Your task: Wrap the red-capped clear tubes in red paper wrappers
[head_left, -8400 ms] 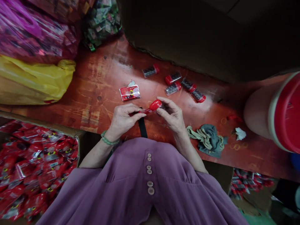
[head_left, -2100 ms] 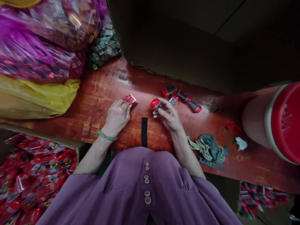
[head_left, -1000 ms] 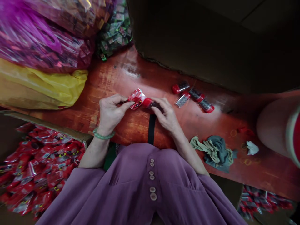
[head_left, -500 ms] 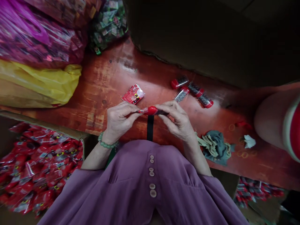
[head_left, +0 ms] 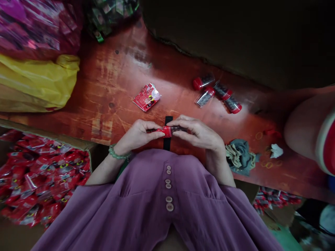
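Observation:
Near the table's front edge, both hands hold one small red-capped bottle (head_left: 166, 131) with a dark body. My left hand (head_left: 137, 135) pinches its red end, where some shiny clear film seems to show. My right hand (head_left: 200, 134) has its fingers closed round the dark end, hiding part of it. Beyond my left hand lies a stack of red printed packets (head_left: 147, 98). Several similar bottles (head_left: 205, 97) with red caps and dark contents lie on their sides past my right hand. A black strap (head_left: 167, 144) runs beneath the held bottle.
A carton of red packets (head_left: 49, 174) stands at lower left. Yellow (head_left: 39, 83) and pink (head_left: 42, 31) bags fill the upper left of the table (head_left: 104, 87). At right are a crumpled cloth (head_left: 242, 157), crumpled white paper (head_left: 276, 151) and a large tub (head_left: 303, 129).
Both hands have come slightly lower with the bottle. The right hand has turned flatter and shifted its fingers along it, while the left still pinches the red end. The view has shifted slightly.

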A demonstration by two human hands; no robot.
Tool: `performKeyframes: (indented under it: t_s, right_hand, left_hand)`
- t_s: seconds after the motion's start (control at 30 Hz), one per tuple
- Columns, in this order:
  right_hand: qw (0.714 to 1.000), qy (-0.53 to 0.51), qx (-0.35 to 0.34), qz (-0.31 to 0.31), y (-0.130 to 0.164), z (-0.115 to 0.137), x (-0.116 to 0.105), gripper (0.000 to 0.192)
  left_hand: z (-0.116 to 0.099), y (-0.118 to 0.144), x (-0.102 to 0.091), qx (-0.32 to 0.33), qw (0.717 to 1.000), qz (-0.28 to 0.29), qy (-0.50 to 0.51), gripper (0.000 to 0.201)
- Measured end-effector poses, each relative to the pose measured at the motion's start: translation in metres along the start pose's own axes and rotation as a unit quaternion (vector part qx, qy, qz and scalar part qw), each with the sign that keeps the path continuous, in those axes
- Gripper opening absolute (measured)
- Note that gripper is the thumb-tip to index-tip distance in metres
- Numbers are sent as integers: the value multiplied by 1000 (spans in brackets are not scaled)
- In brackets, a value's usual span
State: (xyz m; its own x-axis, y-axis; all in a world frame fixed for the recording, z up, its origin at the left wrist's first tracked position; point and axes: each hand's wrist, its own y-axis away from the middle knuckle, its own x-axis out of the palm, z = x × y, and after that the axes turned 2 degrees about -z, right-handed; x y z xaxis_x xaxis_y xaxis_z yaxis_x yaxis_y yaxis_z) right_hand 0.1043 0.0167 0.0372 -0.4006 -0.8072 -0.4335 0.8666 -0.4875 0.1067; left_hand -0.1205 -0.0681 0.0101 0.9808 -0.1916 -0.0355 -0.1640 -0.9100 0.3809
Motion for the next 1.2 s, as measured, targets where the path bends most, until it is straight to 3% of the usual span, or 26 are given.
performKeyframes:
  t_s: [0.13, 0.33, 0.6, 0.73, 0.87, 1.0, 1.2]
  right_hand:
    - [999, -47, -7, 20, -2, -6, -2, 31]
    - [998, -37, -18, 40, -2, -11, -2, 33]
    - [996, -69, -18, 56, -6, -14, 1, 37]
    - [993, -114, 8, -4, -5, -10, 7, 33]
    - [971, -207, 68, -96, -2, -9, 18, 32]
    - [954, -239, 88, -158, -6, -8, 37, 31]
    - [957, -111, 40, -265, -20, -2, 61, 25]
  left_hand:
    - [5, -1, 5, -32, 997, -1, 67, 19]
    - [9, -1, 16, -50, 989, -10, 139, 22]
    - [-3, -6, 14, -37, 995, -1, 88, 21]
    - [-5, -6, 6, -39, 987, -21, 156, 28]
    - [3, 0, 9, -49, 945, -86, 311, 57]
    - [7, 4, 26, -53, 924, -124, 357, 40]
    - [0, 0, 41, -65, 894, -218, 385, 35]
